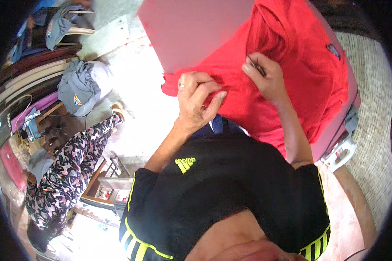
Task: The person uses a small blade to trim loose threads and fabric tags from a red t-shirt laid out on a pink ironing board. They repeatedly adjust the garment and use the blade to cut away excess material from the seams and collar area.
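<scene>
R hand (pixel 265 77) grips sm. dark tool (pixel 258 67) over red cloth (pixel 311 82); L hand (pixel 197 99) curled nr cloth's L edge, can't tell if gripping. Cloth's on table (pixel 191 37), open room far L.

Bright red cloth (pixel 307 82) (rumpled), mostly flat

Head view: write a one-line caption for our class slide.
Left hand over red fabric, right hand gripping a small dark tool.

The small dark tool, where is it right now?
Head view, right of centre: the small dark tool is in the person's right hand, over the red fabric.
</scene>
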Action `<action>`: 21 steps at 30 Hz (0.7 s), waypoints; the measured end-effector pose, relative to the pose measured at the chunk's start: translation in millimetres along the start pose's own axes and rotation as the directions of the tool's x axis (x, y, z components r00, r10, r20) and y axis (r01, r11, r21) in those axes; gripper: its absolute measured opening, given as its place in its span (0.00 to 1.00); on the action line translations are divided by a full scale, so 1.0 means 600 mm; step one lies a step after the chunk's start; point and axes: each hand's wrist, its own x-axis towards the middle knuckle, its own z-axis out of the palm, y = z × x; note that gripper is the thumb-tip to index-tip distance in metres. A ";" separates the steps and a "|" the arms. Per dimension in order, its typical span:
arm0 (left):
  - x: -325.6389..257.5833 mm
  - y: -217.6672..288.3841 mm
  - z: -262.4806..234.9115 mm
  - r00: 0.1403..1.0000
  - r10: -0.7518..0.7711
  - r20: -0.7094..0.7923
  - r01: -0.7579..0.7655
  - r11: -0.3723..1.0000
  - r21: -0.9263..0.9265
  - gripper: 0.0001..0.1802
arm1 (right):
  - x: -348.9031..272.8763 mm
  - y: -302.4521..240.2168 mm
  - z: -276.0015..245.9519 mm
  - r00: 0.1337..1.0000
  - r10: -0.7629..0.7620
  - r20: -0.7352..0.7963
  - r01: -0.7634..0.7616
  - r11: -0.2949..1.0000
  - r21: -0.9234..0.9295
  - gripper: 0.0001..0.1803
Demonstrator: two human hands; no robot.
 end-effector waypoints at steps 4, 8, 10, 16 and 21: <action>0.054 -0.079 -0.020 0.994 -0.082 -0.073 0.089 0.991 0.100 0.12 | -0.008 0.017 0.002 1.000 0.019 0.009 -0.020 0.996 0.090 0.05; 0.152 -0.159 -0.031 0.987 0.090 -0.133 -0.035 0.929 0.368 0.13 | -0.001 0.011 0.004 0.999 -0.031 -0.016 0.033 0.996 0.079 0.05; 0.176 -0.209 -0.030 0.987 0.120 -0.107 -0.060 0.893 0.446 0.12 | 0.002 0.015 0.005 0.998 -0.065 -0.019 0.066 0.996 0.060 0.05; 0.159 -0.397 -0.188 0.959 -0.023 -0.282 0.208 0.732 0.649 0.09 | 0.002 0.022 0.007 1.000 -0.025 0.001 0.025 0.997 0.070 0.07; 0.178 -0.283 -0.154 0.974 0.046 -0.223 0.043 0.924 0.380 0.15 | 0.007 0.013 0.012 1.000 -0.001 -0.019 0.002 0.998 0.070 0.09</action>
